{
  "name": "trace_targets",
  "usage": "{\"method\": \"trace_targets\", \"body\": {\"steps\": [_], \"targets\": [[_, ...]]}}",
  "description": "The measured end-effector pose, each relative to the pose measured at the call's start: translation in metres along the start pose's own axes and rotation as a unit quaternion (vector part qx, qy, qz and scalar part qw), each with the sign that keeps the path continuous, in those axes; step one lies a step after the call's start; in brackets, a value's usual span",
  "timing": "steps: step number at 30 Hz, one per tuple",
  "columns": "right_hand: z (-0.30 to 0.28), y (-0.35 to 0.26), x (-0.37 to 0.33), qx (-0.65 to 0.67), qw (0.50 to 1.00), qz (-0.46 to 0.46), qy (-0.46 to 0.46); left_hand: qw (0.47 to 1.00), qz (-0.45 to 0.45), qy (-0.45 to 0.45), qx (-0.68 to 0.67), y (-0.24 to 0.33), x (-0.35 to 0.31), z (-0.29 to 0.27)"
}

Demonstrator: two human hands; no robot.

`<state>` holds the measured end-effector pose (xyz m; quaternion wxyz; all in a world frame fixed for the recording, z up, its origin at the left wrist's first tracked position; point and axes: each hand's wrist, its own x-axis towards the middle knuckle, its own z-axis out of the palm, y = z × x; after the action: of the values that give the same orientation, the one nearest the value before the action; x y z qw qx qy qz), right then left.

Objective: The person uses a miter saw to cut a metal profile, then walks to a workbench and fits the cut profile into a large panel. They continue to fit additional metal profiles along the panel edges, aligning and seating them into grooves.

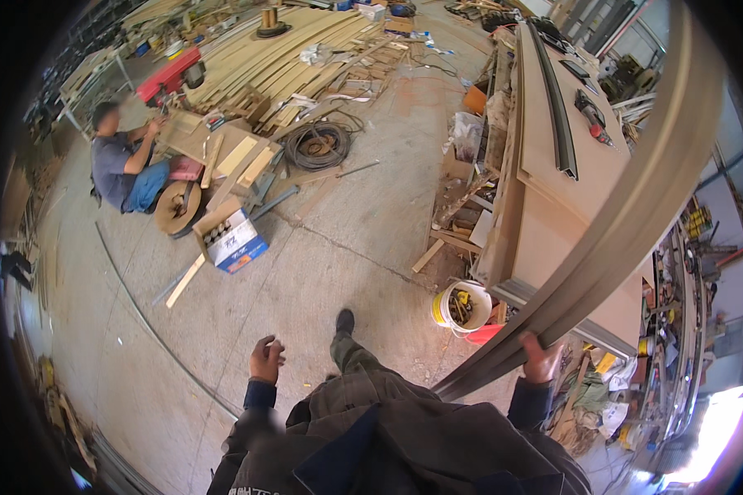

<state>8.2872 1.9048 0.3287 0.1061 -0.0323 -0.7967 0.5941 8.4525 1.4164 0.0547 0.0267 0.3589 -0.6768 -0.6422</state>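
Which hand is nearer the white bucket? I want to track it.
Right. The right hand, gripping the long metal strip, is just beside the white bucket; the left hand hangs empty, farther off.

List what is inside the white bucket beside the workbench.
The white bucket holds a jumble of small dark and yellow items, too small to identify. Its lower contents are hidden by the top layer.
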Motion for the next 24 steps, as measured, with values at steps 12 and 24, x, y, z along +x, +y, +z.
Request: {"method": "trace_targets", "body": {"steps": [12, 24], "targets": [[0.2, 0.026, 0.108, -0.022, 0.965, 0.229, -0.123, 0.919, 0.079, -0.379, -0.077, 0.258, 0.201, 0.147], [0.334, 0.058, 0.193, -0.018, 0.935, 0.328, -0.134, 0.924, -0.073, -0.356, -0.118, 0.413, 0.458, 0.336]]}}
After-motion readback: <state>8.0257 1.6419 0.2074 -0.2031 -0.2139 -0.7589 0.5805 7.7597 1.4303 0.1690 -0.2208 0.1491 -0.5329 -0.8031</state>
